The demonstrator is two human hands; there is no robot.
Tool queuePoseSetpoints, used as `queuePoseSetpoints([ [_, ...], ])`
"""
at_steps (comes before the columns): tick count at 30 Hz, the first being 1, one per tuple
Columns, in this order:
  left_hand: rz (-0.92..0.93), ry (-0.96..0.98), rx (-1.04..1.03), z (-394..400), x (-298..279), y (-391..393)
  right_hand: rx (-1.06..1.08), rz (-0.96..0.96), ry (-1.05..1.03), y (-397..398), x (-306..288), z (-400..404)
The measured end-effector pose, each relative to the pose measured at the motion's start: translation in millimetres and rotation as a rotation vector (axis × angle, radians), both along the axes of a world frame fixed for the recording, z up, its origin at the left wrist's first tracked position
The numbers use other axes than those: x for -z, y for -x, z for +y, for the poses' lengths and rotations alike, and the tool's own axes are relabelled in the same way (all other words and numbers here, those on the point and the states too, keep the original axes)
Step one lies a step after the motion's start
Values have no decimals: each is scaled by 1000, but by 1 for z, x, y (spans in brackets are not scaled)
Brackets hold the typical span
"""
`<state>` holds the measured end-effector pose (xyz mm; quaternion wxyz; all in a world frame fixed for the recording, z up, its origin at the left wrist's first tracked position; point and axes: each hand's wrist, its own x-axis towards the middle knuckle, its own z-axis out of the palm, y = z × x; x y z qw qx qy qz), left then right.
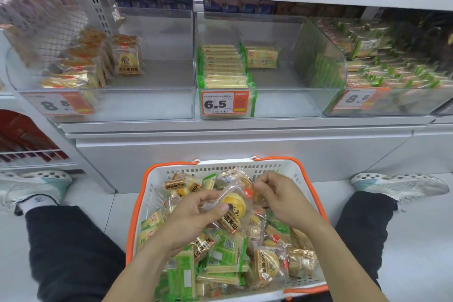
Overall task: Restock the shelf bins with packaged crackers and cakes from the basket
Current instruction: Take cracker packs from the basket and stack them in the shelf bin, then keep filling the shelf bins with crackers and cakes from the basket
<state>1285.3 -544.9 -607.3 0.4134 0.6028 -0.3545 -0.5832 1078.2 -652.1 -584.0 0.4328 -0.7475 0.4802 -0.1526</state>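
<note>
Both hands are on 1 cake pack right over the basket: left hand has its grip pinching the near edge with thumb on top, right hand pinching the far corner of the wrapper with curled fingertips. Pack is clear plastic with a round yellow cake inside, held just above the pile of mixed packs (green cracker packs and more cakes all jumbled together).

My read is this is the pick-and-sort step, about to go up to the shelf. The matching cakes sit in the left bin, which is mostly bare on its right side; the middle bin has the green crackers lined up in 1 row.

To do it well, I'd hold by the wrapper seams and not squeeze the cake, since it looks soft. Stand it upright, label facing front, next to the ones already standing there, so the row stays tidy.
</note>
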Motion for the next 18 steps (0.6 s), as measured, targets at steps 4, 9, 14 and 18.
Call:
queuePoseSetpoints([
  [4,79,-5,-28,2,-1,-5,44,-97,16,-8,-16,0],
  [9,269,41,-141,0,-10,-12,98,-224,30,-16,-35,-1],
  [14,285,160,-201,-3,-42,-21,-87,-249,-143,-45,-53,2],
  [18,39,334,-308,-12,-73,-63,-1,-293,-21,-81,-71,0],
])
